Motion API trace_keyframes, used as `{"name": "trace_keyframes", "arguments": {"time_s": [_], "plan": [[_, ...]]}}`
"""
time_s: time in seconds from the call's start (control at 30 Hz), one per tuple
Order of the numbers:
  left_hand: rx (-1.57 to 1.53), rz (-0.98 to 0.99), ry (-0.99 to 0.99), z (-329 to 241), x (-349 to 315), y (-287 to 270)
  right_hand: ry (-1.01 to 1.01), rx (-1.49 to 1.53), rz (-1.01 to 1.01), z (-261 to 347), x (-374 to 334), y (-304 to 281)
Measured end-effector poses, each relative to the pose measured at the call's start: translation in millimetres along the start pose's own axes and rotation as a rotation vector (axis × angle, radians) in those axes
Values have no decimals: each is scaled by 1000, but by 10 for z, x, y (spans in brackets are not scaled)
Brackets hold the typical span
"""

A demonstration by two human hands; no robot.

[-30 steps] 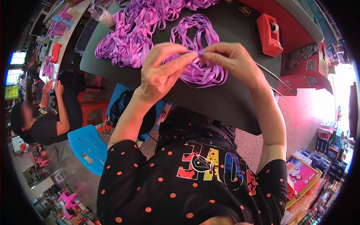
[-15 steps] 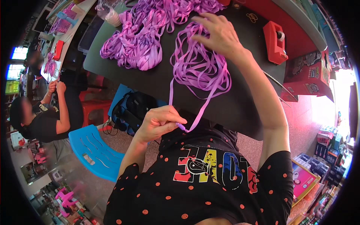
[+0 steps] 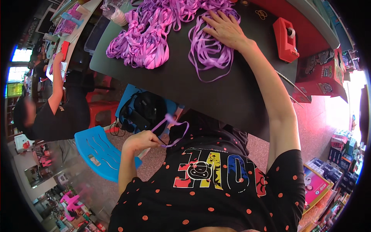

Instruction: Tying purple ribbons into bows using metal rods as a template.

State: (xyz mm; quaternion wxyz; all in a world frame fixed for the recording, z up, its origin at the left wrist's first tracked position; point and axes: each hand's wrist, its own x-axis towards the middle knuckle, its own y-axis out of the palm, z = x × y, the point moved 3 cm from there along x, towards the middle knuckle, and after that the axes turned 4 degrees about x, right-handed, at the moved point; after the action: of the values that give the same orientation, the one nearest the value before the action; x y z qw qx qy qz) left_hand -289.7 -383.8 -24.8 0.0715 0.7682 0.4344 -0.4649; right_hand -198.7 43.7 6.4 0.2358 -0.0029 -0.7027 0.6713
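My left hand [image 3: 141,141], fingers closed, pinches one end of a single purple ribbon loop [image 3: 184,130] that curls loose in front of my shirt. The loop hangs apart from the heap, its far end blurred by motion. My right hand [image 3: 224,30] lies with fingers spread over the top of a smaller heap of purple ribbon loops [image 3: 211,57] on the dark table. Left of that heap, a larger tangled pile of purple ribbons [image 3: 145,40] runs up to the far edge of the view.
The dark table [image 3: 174,85] carries a red tape dispenser [image 3: 285,40] and yellowish rubber bands [image 3: 261,14] on the right. A blue stool with a black bag [image 3: 145,110] and a blue plastic chair [image 3: 98,152] stand at left. A co-worker [image 3: 48,112] sits at another table.
My left hand has drawn one ribbon loop off the heap, down and to the left. My right hand has settled flatter on the heap, which sits farther away. The co-worker has reached forward.
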Motion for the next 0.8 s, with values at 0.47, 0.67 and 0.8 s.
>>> {"name": "trace_keyframes", "arguments": {"time_s": [0.47,0.67,0.8], "plan": [[-165,-463,461,-2467,343,-645,456,1515,271,851,-1782,-1617],[-85,59,707,-3535,918,-229,917,1162,-61,472,-3233,-2065],[7,246,976,-4273,1449,95,1047,895,-236,244,-4016,-2476]]}}
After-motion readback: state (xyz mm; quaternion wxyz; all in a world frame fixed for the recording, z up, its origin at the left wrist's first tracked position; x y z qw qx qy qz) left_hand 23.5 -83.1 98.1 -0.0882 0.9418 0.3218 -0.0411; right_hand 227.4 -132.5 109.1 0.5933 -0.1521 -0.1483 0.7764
